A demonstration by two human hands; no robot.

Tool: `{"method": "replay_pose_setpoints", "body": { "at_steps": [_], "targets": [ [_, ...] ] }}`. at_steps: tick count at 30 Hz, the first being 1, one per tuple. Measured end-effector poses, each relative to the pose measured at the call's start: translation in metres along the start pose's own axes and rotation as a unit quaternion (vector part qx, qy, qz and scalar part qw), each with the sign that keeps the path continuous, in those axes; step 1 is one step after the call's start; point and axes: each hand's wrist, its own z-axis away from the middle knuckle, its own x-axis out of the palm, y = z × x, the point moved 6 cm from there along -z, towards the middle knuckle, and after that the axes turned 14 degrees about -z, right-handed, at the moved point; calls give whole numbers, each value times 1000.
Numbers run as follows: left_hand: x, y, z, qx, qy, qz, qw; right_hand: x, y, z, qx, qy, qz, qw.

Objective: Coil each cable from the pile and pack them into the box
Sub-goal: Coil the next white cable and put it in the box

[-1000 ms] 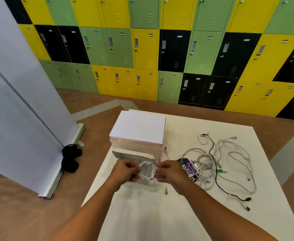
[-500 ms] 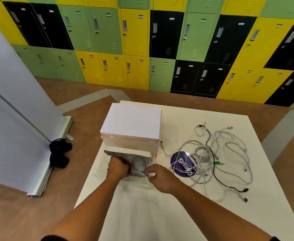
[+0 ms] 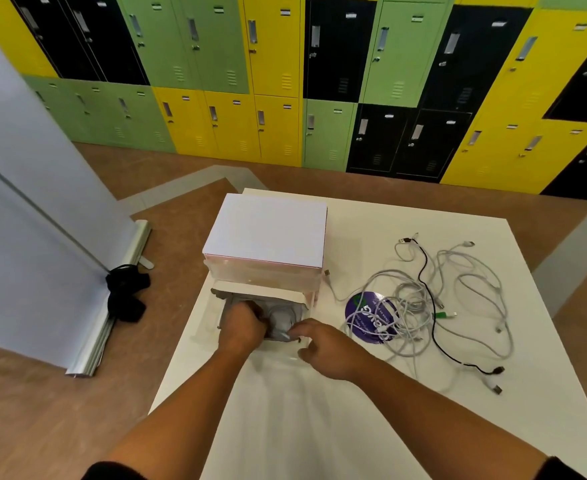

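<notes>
**A:** The coiled white cable (image 3: 282,315) now lies inside the open box (image 3: 306,298). A second ago both hands held it above the near rim.

**B:** And the fingers?

**A:** The left hand (image 3: 242,329) reaches into the box with its fingers hidden, so I cannot tell its grip. The right hand (image 3: 330,349) is at the near rim, fingers loosely bent, holding nothing visible.

**B:** One packed, then. The cable pile (image 3: 423,306) waits to the right on the counter (image 3: 320,427).

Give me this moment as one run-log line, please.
step: packing coiled cable into box | left hand: inside box, over the coil | right hand: at box's near rim | pile: loose cables on table
</notes>
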Motion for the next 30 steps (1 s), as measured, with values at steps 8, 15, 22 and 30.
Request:
{"method": "replay_pose_setpoints", "body": {
  "at_steps": [8,15,22,30],
  "targets": [
    [-6,46,43,142,-85,-21,986,-69,39,47,7,201,-144,969],
    [9,106,77,234,-163,1,959,-93,83,83,115,157,-35,980],
    [41,146,99,277,-199,-15,940,-68,119,108,135,87,117,980],
    [59,189,111,346,-159,-51,923,-125,67,117,60,168,-101,979]
  ]
}}
